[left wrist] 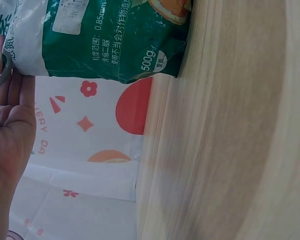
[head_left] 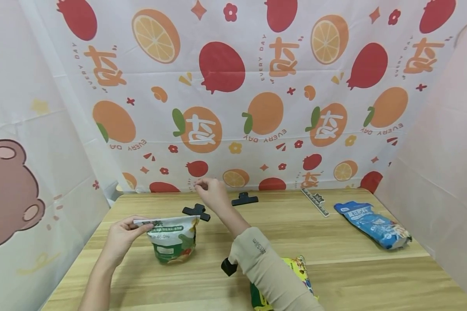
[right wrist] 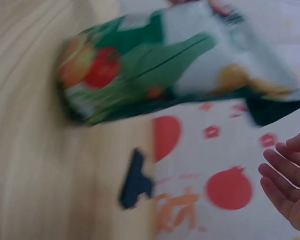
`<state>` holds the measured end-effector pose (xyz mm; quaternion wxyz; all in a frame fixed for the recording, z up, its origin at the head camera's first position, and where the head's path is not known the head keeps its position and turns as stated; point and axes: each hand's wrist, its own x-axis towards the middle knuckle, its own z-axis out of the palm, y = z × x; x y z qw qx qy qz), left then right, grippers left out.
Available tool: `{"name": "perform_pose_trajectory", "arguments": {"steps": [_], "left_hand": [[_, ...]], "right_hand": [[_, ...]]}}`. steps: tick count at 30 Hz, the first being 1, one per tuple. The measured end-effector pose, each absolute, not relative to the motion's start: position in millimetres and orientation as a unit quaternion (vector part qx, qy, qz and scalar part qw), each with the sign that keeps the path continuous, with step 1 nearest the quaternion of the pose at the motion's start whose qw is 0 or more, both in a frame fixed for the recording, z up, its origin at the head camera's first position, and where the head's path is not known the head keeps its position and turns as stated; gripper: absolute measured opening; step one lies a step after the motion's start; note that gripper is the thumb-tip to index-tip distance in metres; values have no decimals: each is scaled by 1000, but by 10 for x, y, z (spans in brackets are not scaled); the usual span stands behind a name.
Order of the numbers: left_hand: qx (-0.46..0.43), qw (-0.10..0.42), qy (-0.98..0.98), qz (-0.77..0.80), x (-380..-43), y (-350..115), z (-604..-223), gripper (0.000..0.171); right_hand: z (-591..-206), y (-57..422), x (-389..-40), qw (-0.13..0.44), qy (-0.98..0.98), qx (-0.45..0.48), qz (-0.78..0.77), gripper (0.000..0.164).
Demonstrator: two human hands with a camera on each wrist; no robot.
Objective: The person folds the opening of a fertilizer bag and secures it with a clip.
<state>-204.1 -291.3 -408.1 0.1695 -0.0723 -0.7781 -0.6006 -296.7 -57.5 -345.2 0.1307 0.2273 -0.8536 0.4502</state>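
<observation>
A green and white urea fertilizer bag (head_left: 172, 242) with vegetable pictures stands upright, its bottom at the tabletop. My left hand (head_left: 120, 237) pinches the bag's top edge at its left corner, thumb in front and fingers behind. In the left wrist view "500g" shows on the fertilizer bag (left wrist: 115, 45). My right hand (head_left: 214, 195) is raised beyond the bag's right side, apart from it. Its fingers are loosely bent with nothing between them, as the right wrist view shows of the right hand (right wrist: 292, 182). Behind the bag lies a black clip (head_left: 196, 211).
A second black clip (head_left: 244, 198) lies at the table's back edge; a black object (head_left: 228, 267) is by the right sleeve. A yellow and green bag (head_left: 300, 270) is partly hidden under the right arm. A ruler-like strip (head_left: 315, 202) and a blue bag (head_left: 373, 224) lie at right.
</observation>
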Motion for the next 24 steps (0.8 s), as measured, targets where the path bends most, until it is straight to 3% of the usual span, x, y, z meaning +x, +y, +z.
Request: {"name": "perform_pose_trajectory", "arguments": {"steps": [5, 12, 19, 24], "left_hand": [[-65, 161, -785, -594, -2038, -2905, -4056, 9], [-64, 160, -784, -597, -2032, -2896, -4047, 8], [-50, 156, -798, -580, -2020, -2886, -4032, 20], [-46, 156, -798, -580, -2018, -2907, -4040, 21]], "right_hand": [[-3778, -648, -3130, 77, -903, 199, 373, 16], [-4202, -730, -3226, -32, -947, 184, 262, 34], [-4453, -714, -3249, -41, -957, 182, 223, 28], [-4487, -682, -3211, -7, -961, 186, 205, 15]]}}
